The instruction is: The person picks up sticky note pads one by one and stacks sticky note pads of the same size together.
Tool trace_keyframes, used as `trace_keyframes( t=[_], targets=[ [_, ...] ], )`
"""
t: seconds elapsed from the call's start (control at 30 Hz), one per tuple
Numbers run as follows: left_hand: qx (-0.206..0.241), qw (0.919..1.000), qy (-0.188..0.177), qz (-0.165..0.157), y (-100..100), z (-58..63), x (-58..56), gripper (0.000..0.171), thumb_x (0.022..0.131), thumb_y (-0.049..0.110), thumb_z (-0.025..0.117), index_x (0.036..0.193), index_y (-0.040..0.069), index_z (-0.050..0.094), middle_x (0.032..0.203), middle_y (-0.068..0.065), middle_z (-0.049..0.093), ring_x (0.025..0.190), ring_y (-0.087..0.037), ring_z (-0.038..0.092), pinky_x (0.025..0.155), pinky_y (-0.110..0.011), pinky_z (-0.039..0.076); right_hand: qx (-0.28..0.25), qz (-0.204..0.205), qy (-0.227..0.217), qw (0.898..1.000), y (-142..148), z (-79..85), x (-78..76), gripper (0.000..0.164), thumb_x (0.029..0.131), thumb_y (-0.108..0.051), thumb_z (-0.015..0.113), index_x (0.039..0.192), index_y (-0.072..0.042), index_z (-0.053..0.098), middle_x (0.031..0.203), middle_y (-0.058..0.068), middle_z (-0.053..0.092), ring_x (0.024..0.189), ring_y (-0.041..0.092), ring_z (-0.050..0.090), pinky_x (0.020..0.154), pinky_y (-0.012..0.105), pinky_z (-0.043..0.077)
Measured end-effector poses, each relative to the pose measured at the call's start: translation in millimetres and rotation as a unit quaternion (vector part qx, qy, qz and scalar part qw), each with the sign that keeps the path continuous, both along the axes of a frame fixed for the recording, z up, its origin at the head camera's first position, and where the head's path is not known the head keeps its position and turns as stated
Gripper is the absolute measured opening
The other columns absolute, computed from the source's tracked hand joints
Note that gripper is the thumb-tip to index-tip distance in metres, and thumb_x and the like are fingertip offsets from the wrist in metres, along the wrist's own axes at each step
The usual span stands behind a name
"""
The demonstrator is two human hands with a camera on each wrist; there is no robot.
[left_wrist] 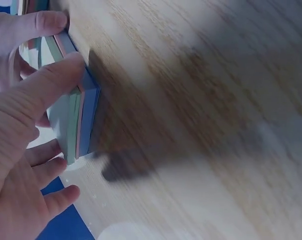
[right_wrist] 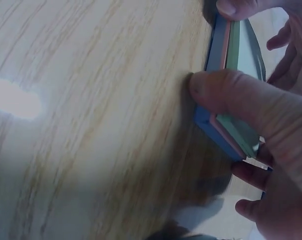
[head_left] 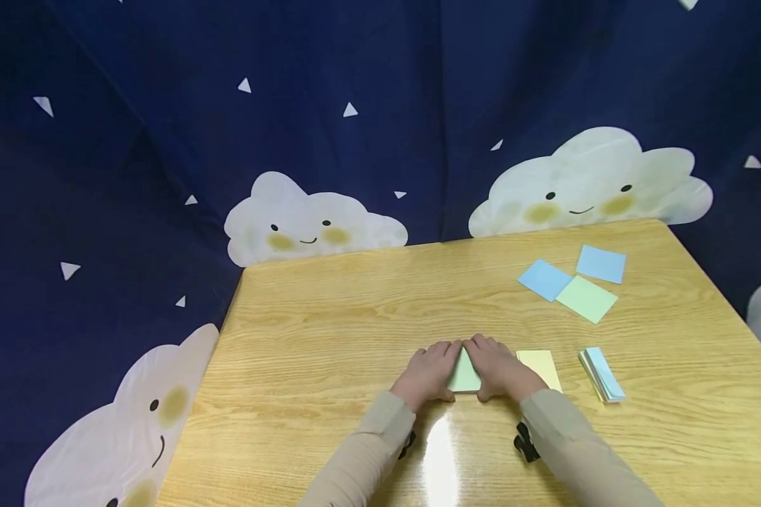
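In the head view a stack of coloured paper notes point(head_left: 465, 377) lies on the table with a pale green sheet on top. My left hand point(head_left: 428, 373) grips its left side, and my right hand point(head_left: 496, 367) grips the right side. The fingertips of both hands come close together at the far end. Seen from the left wrist, the paper stack point(left_wrist: 73, 125) shows green, pink and blue layers, with the thumb against its near edge. The right wrist view has the other thumb point(right_wrist: 220, 92) pressed on that same edge, across the layers.
Just right of my right hand is a pale yellow pad point(head_left: 539, 366). Farther right lies a narrow bundle of blue, white and green paper point(head_left: 602, 374). Two blue sheets point(head_left: 545, 279) and a green sheet point(head_left: 587, 299) lie toward the back right. A dark blue curtain point(head_left: 380, 155) hangs behind the table.
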State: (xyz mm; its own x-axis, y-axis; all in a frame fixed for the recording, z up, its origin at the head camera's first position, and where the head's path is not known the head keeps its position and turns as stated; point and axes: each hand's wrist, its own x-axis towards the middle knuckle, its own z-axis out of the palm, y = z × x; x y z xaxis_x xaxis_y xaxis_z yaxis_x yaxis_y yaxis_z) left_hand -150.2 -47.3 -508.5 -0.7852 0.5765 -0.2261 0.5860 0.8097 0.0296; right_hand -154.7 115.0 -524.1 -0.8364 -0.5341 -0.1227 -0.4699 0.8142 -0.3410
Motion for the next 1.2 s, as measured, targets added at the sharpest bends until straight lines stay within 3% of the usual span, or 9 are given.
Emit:
trace_keyframes(
  t=[0.17, 0.27, 0.33, 0.43, 0.6, 0.83, 1.2],
  targets=[
    [0.056, 0.9977, -0.023, 0.029, -8.8, -0.3, 0.5, 0.091, 0.068, 0.054, 0.070, 0.138, 0.012, 0.030, 0.139, -0.008, 0.032, 0.129, -0.023, 0.027, 0.094, -0.040, 0.035, -0.014, -0.019, -0.045, 0.999, 5.0, 7.8, 2.0, 0.103, 0.053, -0.030, 0.081, 0.135, 0.002, 0.029, 0.125, 0.020, 0.038, 0.115, 0.041, 0.036, 0.091, 0.062, 0.024],
    [0.089, 0.9942, -0.022, 0.056, -16.1, 3.4, -1.2, 0.077, 0.070, 0.053, 0.068, 0.128, 0.010, 0.041, 0.127, -0.008, 0.042, 0.118, -0.021, 0.039, 0.085, -0.036, 0.042, -0.046, -0.032, -0.056, 0.997, 10.5, 20.2, -2.4, 0.099, 0.062, -0.037, 0.075, 0.137, 0.001, 0.024, 0.132, 0.023, 0.033, 0.120, 0.044, 0.030, 0.091, 0.065, 0.019],
    [0.096, 0.9924, -0.030, 0.071, -20.2, 5.9, -2.2, 0.063, 0.071, 0.050, 0.069, 0.115, 0.010, 0.048, 0.111, -0.005, 0.048, 0.101, -0.017, 0.046, 0.073, -0.031, 0.045, -0.077, -0.035, -0.053, 0.995, 15.8, 30.0, -7.3, 0.094, 0.069, -0.037, 0.072, 0.137, 0.003, 0.022, 0.132, 0.026, 0.031, 0.119, 0.047, 0.029, 0.090, 0.065, 0.019],
    [0.087, 0.9900, -0.059, 0.094, -24.7, 6.8, -2.5, 0.049, 0.071, 0.048, 0.070, 0.100, 0.013, 0.051, 0.090, 0.001, 0.045, 0.080, -0.014, 0.044, 0.060, -0.028, 0.042, -0.110, -0.042, -0.045, 0.992, 27.0, 43.6, -13.6, 0.087, 0.076, -0.033, 0.067, 0.137, 0.006, 0.018, 0.132, 0.030, 0.029, 0.118, 0.049, 0.029, 0.090, 0.065, 0.021],
    [0.070, 0.9893, -0.071, 0.107, -27.6, 5.2, -0.8, 0.043, 0.072, 0.048, 0.069, 0.093, 0.016, 0.051, 0.084, 0.003, 0.045, 0.076, -0.014, 0.046, 0.060, -0.030, 0.042, -0.130, -0.065, -0.044, 0.988, 51.6, 58.3, -22.8, 0.081, 0.083, -0.032, 0.060, 0.136, 0.009, 0.015, 0.131, 0.034, 0.025, 0.117, 0.051, 0.026, 0.089, 0.063, 0.022],
    [0.050, 0.9894, -0.075, 0.114, -27.4, 4.7, 1.9, 0.040, 0.072, 0.050, 0.068, 0.088, 0.017, 0.051, 0.081, 0.004, 0.044, 0.073, -0.014, 0.045, 0.060, -0.030, 0.041, -0.110, -0.122, -0.029, 0.986, 95.7, 65.5, -36.8, 0.073, 0.086, -0.028, 0.058, 0.132, 0.015, 0.022, 0.125, 0.038, 0.027, 0.111, 0.054, 0.028, 0.086, 0.062, 0.028],
    [0.042, 0.9884, -0.080, 0.122, -26.7, 4.1, 2.0, 0.039, 0.073, 0.051, 0.067, 0.087, 0.017, 0.052, 0.081, 0.003, 0.045, 0.073, -0.015, 0.046, 0.062, -0.031, 0.041, -0.053, -0.172, -0.040, 0.983, 147.6, 57.9, -53.9, 0.079, 0.077, -0.028, 0.065, 0.123, 0.022, 0.026, 0.117, 0.043, 0.028, 0.104, 0.059, 0.026, 0.083, 0.063, 0.029]
  ],
)
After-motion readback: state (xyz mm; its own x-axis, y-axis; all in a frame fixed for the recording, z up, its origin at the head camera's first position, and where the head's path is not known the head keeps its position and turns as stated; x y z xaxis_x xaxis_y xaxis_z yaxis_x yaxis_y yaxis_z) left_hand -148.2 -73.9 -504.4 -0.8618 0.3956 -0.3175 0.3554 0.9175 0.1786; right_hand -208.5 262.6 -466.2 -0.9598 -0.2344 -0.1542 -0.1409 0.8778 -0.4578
